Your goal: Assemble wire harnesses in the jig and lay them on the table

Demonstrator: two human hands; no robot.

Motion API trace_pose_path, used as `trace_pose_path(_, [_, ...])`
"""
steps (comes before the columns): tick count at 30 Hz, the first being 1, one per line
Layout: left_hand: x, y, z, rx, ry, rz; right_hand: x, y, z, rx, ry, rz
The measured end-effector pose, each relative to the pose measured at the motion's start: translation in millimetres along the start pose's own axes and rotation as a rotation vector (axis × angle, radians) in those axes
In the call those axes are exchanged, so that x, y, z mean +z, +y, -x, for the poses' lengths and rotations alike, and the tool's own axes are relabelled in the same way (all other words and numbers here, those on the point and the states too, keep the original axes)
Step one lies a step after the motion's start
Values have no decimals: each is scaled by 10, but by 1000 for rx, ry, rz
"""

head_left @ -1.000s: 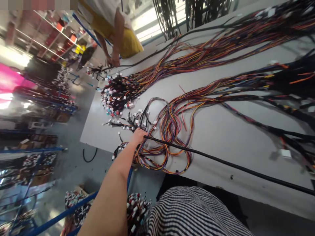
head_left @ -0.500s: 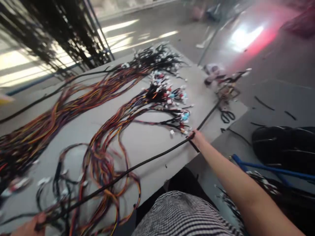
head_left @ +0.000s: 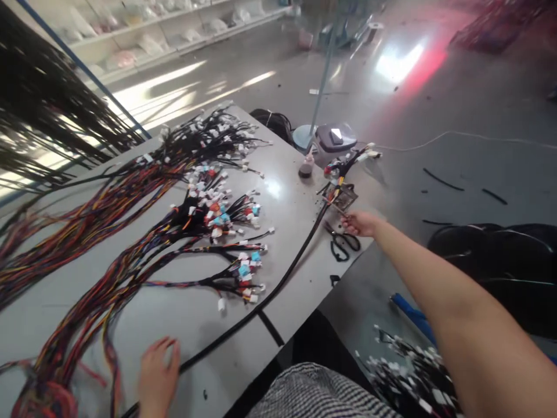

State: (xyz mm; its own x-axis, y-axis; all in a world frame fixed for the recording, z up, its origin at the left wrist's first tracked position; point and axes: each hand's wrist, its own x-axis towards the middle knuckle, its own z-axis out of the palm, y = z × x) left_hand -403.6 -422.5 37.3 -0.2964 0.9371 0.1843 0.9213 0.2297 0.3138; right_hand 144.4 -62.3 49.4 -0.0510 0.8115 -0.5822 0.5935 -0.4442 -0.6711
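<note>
A long black-sleeved cable [head_left: 292,268] curves across the grey table, with coloured wires and connectors at its far end. My left hand [head_left: 159,371] lies across its near part, fingers stretched out and not wrapped round it. At the table's far right corner, the closed fingers of my right hand [head_left: 360,223] hold a thin stick-like tool [head_left: 334,205], whose kind I cannot make out. Its tip is beside the cable's wire end and a small brown frame-like holder [head_left: 345,198]. Just below my right hand lie black-handled scissors [head_left: 343,244].
Bundles of coloured wires [head_left: 93,290] with white connectors cover the table's left side. A small bottle [head_left: 306,167] of dark liquid stands at the far edge. Beyond are a stool-like grey seat [head_left: 336,137] and coiled black tubing [head_left: 274,122]. More connectors [head_left: 409,371] hang at lower right.
My right hand has let go of the cable and moved out to the far corner, now holding the thin tool. My left hand has come inward and opened; the cable lies lower on the table.
</note>
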Motion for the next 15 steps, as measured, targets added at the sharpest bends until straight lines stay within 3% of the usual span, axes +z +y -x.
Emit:
trace_pose_path(2, [467,808,-455,89,28,122,13,64,-84,26,-164,-160])
trace_pose_path(4, [836,1630,-923,181,-75,267,15,146,-79,24,-241,-290])
trace_pose_path(8, [1305,3066,-1751,311,-255,551,-55,583,198,48,-302,-395])
trace_pose_path(11, [1650,3840,-2226,170,-347,720,158,1040,597,83,-354,-333])
trace_pose_path(13, [1935,4220,-2476,-42,-452,766,524,1214,845,98,-350,-300])
trace_pose_path(15, [2218,4512,-2671,-233,-578,813,949,1215,988,114,-312,-198])
